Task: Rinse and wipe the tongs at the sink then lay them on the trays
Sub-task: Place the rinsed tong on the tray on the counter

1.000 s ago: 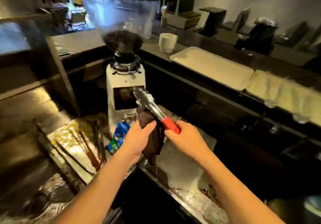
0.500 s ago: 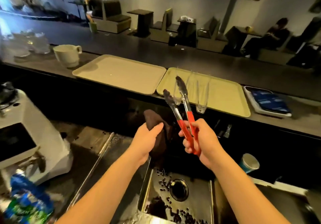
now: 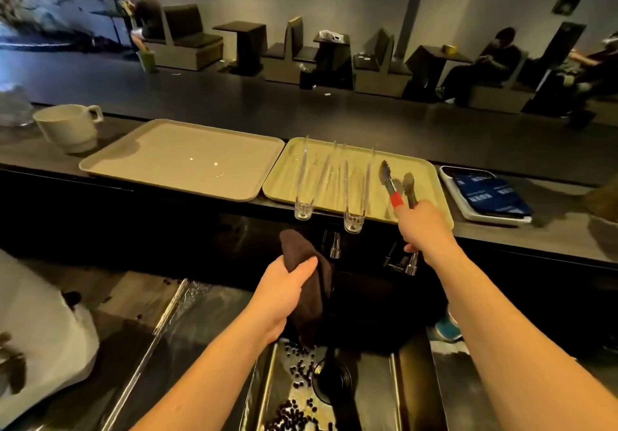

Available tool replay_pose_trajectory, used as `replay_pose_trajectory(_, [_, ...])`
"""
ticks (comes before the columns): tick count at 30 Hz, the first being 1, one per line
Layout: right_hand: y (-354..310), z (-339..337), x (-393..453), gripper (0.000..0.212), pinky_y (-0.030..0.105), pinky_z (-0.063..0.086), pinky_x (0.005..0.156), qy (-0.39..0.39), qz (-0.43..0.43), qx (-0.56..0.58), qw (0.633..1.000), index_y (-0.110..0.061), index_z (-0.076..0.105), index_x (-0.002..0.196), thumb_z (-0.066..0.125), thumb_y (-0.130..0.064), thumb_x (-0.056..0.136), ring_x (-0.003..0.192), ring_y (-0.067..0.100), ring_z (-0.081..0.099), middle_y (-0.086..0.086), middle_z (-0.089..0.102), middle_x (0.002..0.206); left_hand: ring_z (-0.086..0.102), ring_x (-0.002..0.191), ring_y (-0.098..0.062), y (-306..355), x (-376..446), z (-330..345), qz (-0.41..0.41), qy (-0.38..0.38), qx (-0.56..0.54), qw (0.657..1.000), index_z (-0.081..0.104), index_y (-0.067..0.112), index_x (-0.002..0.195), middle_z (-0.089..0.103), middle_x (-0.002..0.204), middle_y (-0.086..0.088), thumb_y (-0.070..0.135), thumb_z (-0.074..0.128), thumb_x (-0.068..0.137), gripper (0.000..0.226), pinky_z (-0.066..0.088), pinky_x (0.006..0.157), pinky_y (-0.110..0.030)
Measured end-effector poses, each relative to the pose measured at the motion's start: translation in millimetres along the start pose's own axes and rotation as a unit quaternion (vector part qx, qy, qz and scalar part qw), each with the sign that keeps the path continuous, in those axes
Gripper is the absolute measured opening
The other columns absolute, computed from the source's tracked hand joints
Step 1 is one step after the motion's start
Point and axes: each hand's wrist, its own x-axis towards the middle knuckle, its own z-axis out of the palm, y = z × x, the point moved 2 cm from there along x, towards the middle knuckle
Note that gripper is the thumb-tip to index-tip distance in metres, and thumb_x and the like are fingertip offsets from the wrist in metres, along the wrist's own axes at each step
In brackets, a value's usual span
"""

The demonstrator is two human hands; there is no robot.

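Views: you have one, a wide-angle camera on your head.
Facing: forward and down, across the sink toward the table and the seating beyond.
Nearness: your forearms fill the lower frame; the sink sits close beneath you.
Shared scene: none, no second view.
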Motion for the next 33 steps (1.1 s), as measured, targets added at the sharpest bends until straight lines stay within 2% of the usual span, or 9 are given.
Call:
replay_pose_trajectory(2, [-2.6, 2.1, 5.0, 0.056, 0.034, 0.04, 0.062, 0.03, -0.027, -0.115, 0.993, -0.006, 0.049, 0.125, 0.044, -0.052, 0.094, 0.084, 0.033, 0.06, 0.02, 0.051, 0.126, 0.073, 0.102, -0.025, -0.4, 2.9, 0.5, -0.003, -0.003, -0.001, 1.0, 0.067, 0.02, 0.115, 0.077, 0.108, -0.006, 0.034, 0.065, 0.093, 0.026, 0.058, 0.093, -0.046])
replay_pose_trajectory(4, [-7.1, 4.8, 8.9, 0.056, 0.037, 0.04, 0.068, 0.057, -0.055, -0.177, 0.981, -0.006, 0.049, 0.125, 0.049, -0.051, 0.091, 0.097, 0.036, 0.058, 0.018, 0.053, 0.122, 0.072, 0.103, -0.025, 0.3, 6.1, 0.1, -0.003, -0.001, -0.004, 1.0, 0.067, 0.019, 0.116, 0.077, 0.109, -0.006, 0.032, 0.065, 0.094, 0.026, 0.056, 0.095, -0.046])
replay_pose_trajectory(9, [-13.8, 4.3, 12.0, 0.058, 0.038, 0.047, 0.066, 0.072, -0.081, -0.246, 0.963, -0.008, 0.054, 0.114, 0.05, -0.059, 0.087, 0.085, 0.032, 0.059, 0.013, 0.062, 0.102, 0.072, 0.103, -0.024, 1.1, 6.9, -2.8, 0.003, -0.002, -0.005, 1.0, 0.066, 0.015, 0.118, 0.076, 0.11, -0.007, 0.029, 0.063, 0.095, 0.027, 0.058, 0.093, -0.043])
replay_pose_trajectory(12, [-16.1, -4.4, 6.4, 0.064, 0.034, 0.037, 0.056, 0.118, -0.072, -0.269, 0.953, -0.011, 0.051, 0.112, 0.048, -0.068, 0.084, 0.077, 0.029, 0.055, 0.008, 0.056, 0.093, 0.071, 0.106, -0.026, 2.5, 5.3, -6.0, 0.007, 0.002, -0.009, 1.0, 0.064, 0.014, 0.121, 0.075, 0.112, -0.009, 0.028, 0.063, 0.095, 0.029, 0.056, 0.097, -0.046])
replay_pose_trajectory(16, [-24.5, -5.8, -17.5, 0.038, 0.028, 0.026, 0.046, 0.177, -0.148, -0.254, 0.939, -0.012, 0.053, 0.097, 0.048, -0.049, 0.089, 0.055, 0.021, 0.046, 0.0, 0.048, 0.067, 0.069, 0.109, -0.034, 0.9, 0.6, -15.1, 0.001, 0.008, -0.02, 1.0, 0.063, 0.011, 0.122, 0.073, 0.115, -0.016, 0.026, 0.062, 0.096, 0.03, 0.052, 0.101, -0.052])
replay_pose_trajectory(20, [-32.5, 18.1, -58.5, 0.019, 0.032, 0.042, 0.054, 0.031, -0.192, -0.06, 0.979, -0.019, 0.057, 0.075, 0.055, -0.035, 0.083, 0.063, 0.02, 0.057, -0.001, 0.061, 0.066, 0.069, 0.109, -0.036, -2.6, -10.4, -29.8, 0.0, 0.016, -0.025, 1.0, 0.063, 0.008, 0.123, 0.072, 0.115, -0.02, 0.024, 0.061, 0.097, 0.031, 0.051, 0.101, -0.054])
replay_pose_trajectory(24, [-36.5, 65.9, -108.0, 0.018, 0.026, 0.037, 0.048, -0.125, -0.147, 0.109, 0.975, -0.018, 0.055, 0.064, 0.059, -0.026, 0.079, 0.047, 0.013, 0.046, -0.003, 0.058, 0.057, 0.068, 0.109, -0.037, -12.0, -32.9, -57.7, -0.012, 0.039, -0.053, 0.998, 0.065, 0.008, 0.12, 0.072, 0.114, -0.021, 0.023, 0.06, 0.097, 0.028, 0.05, 0.103, -0.055])
replay_pose_trajectory(29, [-47.0, 140.2, -170.8, 0.018, 0.023, 0.028, 0.039, -0.256, -0.129, 0.155, 0.946, -0.017, 0.056, 0.068, 0.059, -0.021, 0.085, 0.042, 0.012, 0.039, -0.001, 0.053, 0.056, 0.07, 0.107, -0.033, -33.8, -68.4, -120.5, -0.038, 0.113, -0.112, 0.987, 0.069, 0.012, 0.115, 0.075, 0.111, -0.015, 0.023, 0.064, 0.094, 0.024, 0.049, 0.104, -0.053])
replay_pose_trajectory(33, [-66.9, 190.0, -223.7, 0.02, 0.025, 0.031, 0.044, -0.285, -0.17, 0.119, 0.936, -0.015, 0.056, 0.067, 0.058, -0.02, 0.086, 0.047, 0.014, 0.042, 0.005, 0.048, 0.058, 0.068, 0.108, -0.035, -50.8, -106.1, -178.4, -0.066, 0.185, -0.166, 0.966, 0.062, 0.011, 0.12, 0.071, 0.116, -0.016, 0.033, 0.074, 0.086, 0.042, 0.051, 0.101, -0.054])
